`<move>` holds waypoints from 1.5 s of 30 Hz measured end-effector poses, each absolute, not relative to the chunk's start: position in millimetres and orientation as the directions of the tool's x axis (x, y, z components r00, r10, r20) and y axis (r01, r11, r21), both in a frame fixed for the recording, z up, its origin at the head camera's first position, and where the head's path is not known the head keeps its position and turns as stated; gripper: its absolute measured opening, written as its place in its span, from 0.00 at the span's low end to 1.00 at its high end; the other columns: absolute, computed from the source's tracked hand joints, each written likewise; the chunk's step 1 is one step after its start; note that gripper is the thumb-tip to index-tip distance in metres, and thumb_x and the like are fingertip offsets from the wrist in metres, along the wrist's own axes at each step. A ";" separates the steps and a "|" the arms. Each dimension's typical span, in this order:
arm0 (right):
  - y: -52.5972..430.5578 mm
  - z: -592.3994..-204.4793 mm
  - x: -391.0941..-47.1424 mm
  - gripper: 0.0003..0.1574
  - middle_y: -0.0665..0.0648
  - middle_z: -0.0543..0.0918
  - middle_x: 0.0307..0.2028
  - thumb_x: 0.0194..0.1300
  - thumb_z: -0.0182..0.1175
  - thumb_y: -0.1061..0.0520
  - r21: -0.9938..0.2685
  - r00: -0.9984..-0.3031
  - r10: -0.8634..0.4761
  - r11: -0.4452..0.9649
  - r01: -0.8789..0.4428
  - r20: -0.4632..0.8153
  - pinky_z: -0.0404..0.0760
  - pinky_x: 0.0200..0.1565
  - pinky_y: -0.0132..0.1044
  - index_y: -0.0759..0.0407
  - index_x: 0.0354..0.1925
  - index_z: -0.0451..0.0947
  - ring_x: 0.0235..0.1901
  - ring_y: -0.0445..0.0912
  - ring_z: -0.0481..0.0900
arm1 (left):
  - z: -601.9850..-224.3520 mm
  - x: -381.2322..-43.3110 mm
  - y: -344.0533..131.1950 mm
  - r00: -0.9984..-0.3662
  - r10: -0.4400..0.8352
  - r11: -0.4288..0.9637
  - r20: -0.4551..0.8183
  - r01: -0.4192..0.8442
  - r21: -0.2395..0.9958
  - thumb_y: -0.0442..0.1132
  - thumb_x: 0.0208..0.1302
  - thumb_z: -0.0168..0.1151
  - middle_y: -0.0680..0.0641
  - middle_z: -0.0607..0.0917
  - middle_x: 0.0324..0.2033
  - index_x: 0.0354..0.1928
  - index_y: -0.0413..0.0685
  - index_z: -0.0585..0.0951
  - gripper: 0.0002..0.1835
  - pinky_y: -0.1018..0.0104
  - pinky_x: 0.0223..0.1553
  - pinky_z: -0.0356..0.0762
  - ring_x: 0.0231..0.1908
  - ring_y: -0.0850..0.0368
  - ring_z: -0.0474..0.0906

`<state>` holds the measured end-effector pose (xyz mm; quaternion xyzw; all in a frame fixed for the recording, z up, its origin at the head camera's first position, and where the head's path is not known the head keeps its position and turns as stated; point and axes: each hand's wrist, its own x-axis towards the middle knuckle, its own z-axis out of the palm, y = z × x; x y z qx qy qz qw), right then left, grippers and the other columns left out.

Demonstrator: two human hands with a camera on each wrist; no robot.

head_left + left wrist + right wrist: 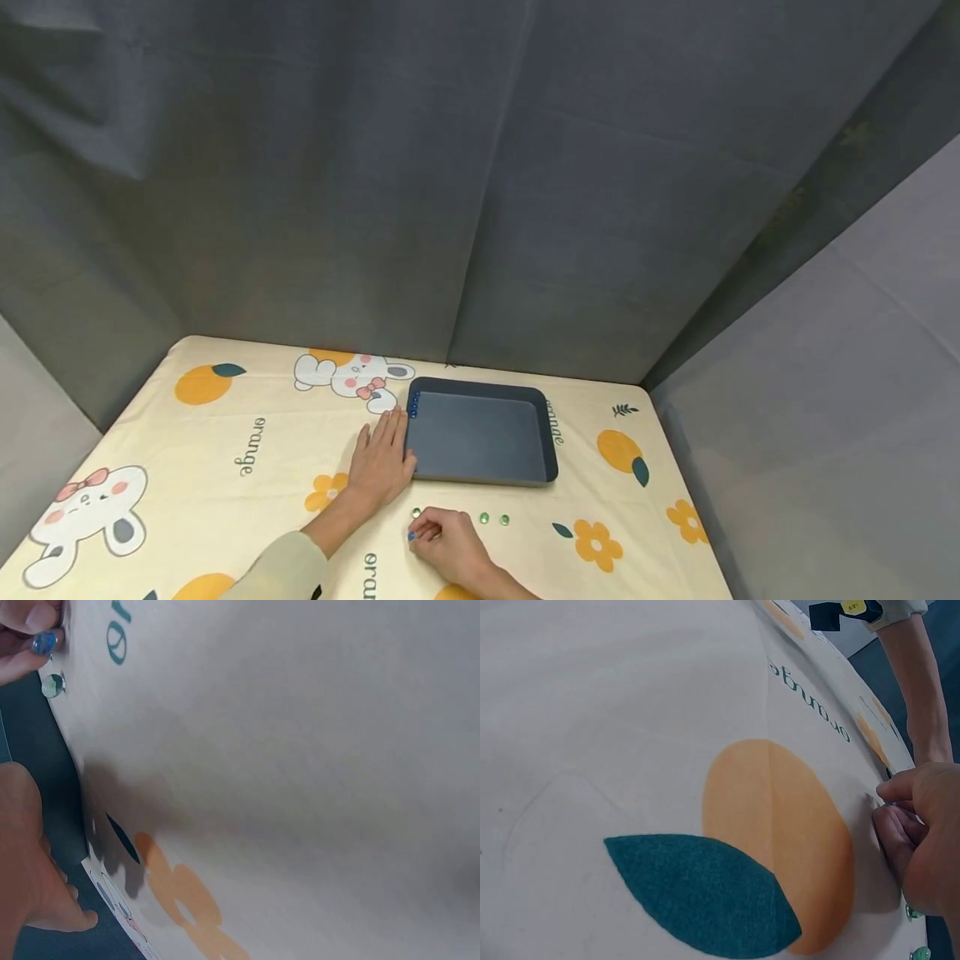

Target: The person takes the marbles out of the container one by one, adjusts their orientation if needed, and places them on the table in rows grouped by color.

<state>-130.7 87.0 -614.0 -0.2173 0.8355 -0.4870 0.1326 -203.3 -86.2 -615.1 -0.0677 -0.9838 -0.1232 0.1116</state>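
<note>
In the head view my left hand (381,462) lies with extended fingers along the left rim of a dark grey tray (480,480). Between thumb and fingertips, my right hand (450,542) pinches a blue glass marble (44,643), just in front of the tray. Several small blue marbles (414,406) sit in a row inside the tray's far left corner. Close to the right hand on the cloth are green glass marbles: one left marble (416,512) by the fingers, and two others, a middle marble (483,517) and a right marble (505,520).
A cream tablecloth (285,492) printed with rabbits, oranges and flowers covers the table. Dark grey curtains (337,208) hang behind its far edge, and a lighter grey panel (840,375) stands along the right side.
</note>
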 end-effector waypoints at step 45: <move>85.8 -613.5 -125.9 0.11 0.44 0.75 0.24 0.47 0.67 0.66 -0.816 -0.881 -0.474 0.512 -0.268 -0.008 0.75 0.26 0.25 0.51 0.28 0.80 0.23 0.33 0.73 | -614.0 -202.0 -86.9 -0.963 0.113 0.962 0.246 0.168 0.214 0.49 0.63 0.48 0.42 0.57 0.68 0.68 0.39 0.58 0.35 0.45 0.62 0.50 0.66 0.47 0.51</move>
